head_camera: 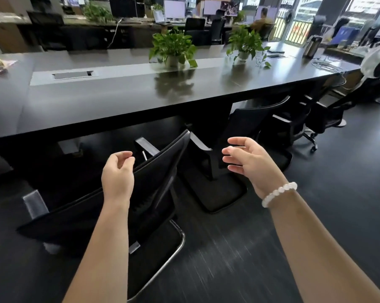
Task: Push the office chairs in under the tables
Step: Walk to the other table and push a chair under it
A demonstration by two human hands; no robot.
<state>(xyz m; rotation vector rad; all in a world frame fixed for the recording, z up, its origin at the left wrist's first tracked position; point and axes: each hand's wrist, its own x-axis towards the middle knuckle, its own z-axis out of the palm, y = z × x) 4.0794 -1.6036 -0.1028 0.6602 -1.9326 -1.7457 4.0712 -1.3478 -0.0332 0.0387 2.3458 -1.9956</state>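
Observation:
A black mesh-backed office chair (154,171) on a chrome sled base stands right in front of me, its seat partly under the long dark table (110,106). My left hand (118,173) hovers at the top edge of its backrest, fingers loosely curled, holding nothing. My right hand (248,160), with a white bead bracelet on the wrist, is in the air to the right of the chair, fingers spread and relaxed. A second black chair (248,123) sits tucked at the table just beyond my right hand.
More black chairs (320,114) line the table to the right, some angled out. Two potted plants (173,49) stand on the table's middle. People sit at desks with monitors at the back. Dark open floor lies to my right.

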